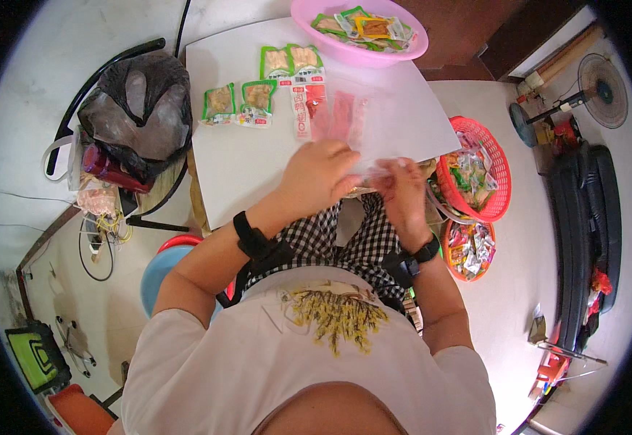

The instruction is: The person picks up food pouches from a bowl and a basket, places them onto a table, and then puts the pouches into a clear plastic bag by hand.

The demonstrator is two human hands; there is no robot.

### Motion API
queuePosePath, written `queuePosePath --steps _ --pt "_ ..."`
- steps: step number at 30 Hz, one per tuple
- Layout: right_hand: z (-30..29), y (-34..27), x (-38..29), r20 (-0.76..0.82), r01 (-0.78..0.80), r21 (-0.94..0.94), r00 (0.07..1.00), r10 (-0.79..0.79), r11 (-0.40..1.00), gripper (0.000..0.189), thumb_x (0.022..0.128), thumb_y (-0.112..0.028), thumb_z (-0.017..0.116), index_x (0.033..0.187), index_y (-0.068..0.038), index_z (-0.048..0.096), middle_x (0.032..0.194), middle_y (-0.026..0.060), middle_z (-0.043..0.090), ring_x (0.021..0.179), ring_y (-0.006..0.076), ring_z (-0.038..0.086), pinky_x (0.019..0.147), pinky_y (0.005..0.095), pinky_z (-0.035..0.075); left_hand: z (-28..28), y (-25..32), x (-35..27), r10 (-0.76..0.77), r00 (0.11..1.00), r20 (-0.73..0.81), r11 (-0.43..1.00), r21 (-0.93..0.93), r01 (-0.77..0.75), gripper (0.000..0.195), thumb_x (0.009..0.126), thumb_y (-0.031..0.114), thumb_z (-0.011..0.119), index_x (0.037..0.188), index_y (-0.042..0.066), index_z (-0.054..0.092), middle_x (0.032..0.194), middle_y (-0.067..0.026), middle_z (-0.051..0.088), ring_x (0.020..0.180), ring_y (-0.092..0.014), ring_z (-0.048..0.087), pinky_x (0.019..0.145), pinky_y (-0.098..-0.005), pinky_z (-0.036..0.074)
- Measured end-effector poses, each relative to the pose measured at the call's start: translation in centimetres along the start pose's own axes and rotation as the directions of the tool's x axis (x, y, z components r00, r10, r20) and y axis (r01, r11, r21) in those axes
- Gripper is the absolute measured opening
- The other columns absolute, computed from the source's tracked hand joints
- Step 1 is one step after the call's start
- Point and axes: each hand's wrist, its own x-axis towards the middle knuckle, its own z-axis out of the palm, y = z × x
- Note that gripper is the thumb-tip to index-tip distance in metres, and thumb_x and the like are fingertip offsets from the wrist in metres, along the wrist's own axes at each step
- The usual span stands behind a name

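Note:
My left hand (318, 171) is over the near edge of a white tabletop (234, 174), its fingers curled to the right. My right hand (405, 187) is close beside it at the table edge, blurred by motion. Something pale and blurred shows between the hands; whether either grips it is unclear. Just beyond my left hand lie a red and white printed food packet (310, 111) and a blurred reddish packet (343, 111). Farther left on the table are two green-edged sealed food packets (219, 104), (258, 102). Another green-edged pair of packets (290, 60) lies behind the red and white one.
A pink basin (308, 38) of packets stands at the table's far edge. On the right are a red plastic basket (503, 174) and an orange basket (446, 253), both holding packets. A black plastic bag (136, 103) sits left; a blue basin (155, 280) is at lower left.

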Motion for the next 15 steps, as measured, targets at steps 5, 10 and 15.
queuePosePath --steps 5,10,15 --pt "-5.0 -3.2 2.8 -0.235 0.309 0.123 0.932 -0.275 0.943 0.007 0.095 -0.012 0.053 0.101 -0.01 0.051 0.1 0.0122 0.066 0.085 0.0275 0.066 0.073 0.0366 0.055 1.3 -4.4 1.1 -0.197 0.98 -0.006 0.952 0.237 0.192 0.04 0.087 0.028 0.06 0.121 0.007 0.058 0.128 -0.0158 0.052 0.12 -0.033 0.048 0.094 -0.0538 0.038" --pt "-6.4 -3.8 3.6 -0.326 0.365 0.102 0.891 -0.315 0.925 0.007 0.095 -0.013 0.053 0.101 -0.011 0.052 0.096 0.0097 0.067 0.084 0.0262 0.066 0.072 0.0362 0.055 4.3 -5.9 2.8 -0.195 0.956 0.219 0.926 0.363 0.105 0.059 0.085 0.048 0.057 0.139 0.026 0.047 0.152 -0.017 0.027 0.141 -0.037 0.023 0.108 -0.0644 0.012" --pt "-5.7 -2.6 3.4 -0.264 0.277 0.081 0.932 -0.248 0.957 0.005 0.096 -0.014 0.052 0.099 -0.011 0.053 0.095 0.0094 0.066 0.082 0.0239 0.065 0.072 0.0356 0.055 4.8 -7.0 3.6 -0.231 0.918 0.321 0.92 0.38 0.098 0.06 0.085 0.047 0.059 0.14 0.029 0.045 0.154 -0.0164 0.023 0.14 -0.038 0.023 0.108 -0.0659 0.012"
